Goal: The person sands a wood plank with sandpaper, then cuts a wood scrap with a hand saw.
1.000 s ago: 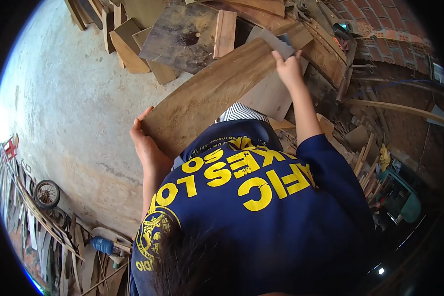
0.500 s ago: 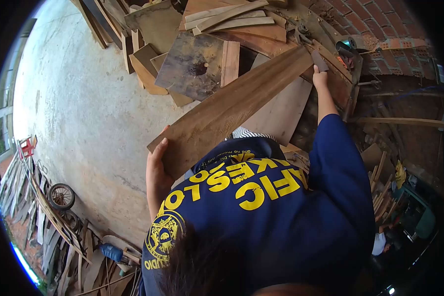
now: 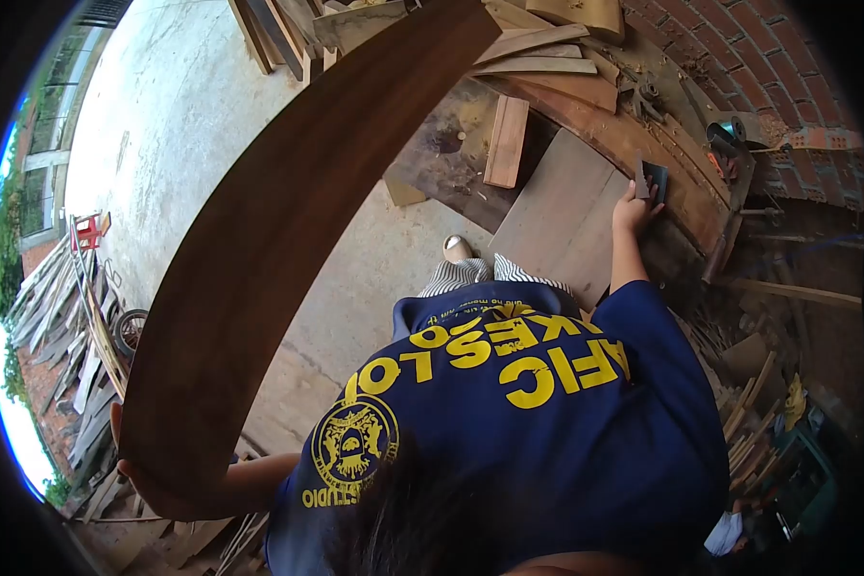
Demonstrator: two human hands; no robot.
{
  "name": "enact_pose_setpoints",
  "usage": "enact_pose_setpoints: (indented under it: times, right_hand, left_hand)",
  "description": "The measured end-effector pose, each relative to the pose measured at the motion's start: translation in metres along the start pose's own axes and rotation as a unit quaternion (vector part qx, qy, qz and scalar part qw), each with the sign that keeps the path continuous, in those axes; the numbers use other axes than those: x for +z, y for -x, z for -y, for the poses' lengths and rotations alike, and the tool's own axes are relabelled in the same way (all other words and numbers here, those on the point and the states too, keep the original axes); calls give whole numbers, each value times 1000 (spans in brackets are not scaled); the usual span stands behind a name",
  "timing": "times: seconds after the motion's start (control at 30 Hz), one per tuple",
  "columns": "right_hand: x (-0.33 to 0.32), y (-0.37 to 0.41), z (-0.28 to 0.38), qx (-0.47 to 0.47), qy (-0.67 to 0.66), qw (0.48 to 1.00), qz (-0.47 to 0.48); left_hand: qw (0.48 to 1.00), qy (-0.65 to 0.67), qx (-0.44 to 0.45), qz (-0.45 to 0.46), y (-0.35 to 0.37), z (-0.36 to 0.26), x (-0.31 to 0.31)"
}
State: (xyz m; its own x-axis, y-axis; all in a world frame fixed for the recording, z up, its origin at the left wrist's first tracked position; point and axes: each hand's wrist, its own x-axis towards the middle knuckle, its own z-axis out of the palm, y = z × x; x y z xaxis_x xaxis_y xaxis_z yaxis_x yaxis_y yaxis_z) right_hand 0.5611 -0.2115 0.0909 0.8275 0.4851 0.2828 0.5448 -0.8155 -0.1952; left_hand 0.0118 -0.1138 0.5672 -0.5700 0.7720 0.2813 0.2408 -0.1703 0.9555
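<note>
A long brown wooden board (image 3: 259, 240) stands tilted up on the left. Around its lower end my left hand (image 3: 149, 485) is wrapped, partly hidden behind the wood. My right hand (image 3: 636, 206) is closed on a thin dark sanding sheet (image 3: 655, 180), above the cluttered wooden bench. Beneath and beside that hand lies a wide pale board (image 3: 562, 206). A short light wood block (image 3: 507, 141) rests on a stained dark panel (image 3: 451, 144) nearby.
Thin wood strips (image 3: 538, 65) are stacked at the back of the bench. A brick wall (image 3: 739, 58) rises at the back right. Scrap wood (image 3: 62, 326) and a wheel (image 3: 130, 329) are at the left. A person's light garment (image 3: 725, 533) shows at lower right.
The long board has swung up and left with my left hand, its far end away from the bench. My right hand has separated from the board and still holds the dark sheet.
</note>
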Motion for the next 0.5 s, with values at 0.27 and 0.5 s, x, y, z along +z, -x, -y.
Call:
enact_pose_setpoints:
  times: [0.27,0.5]
  right_hand:
    - [16,10,22,65,17,998,-1]
    - [-25,108,157,38,-18,991,124]
  left_hand:
    - [992,32,-102,61,-16,49,-15]
    - [928,114,-311,171,-41,117,-58]
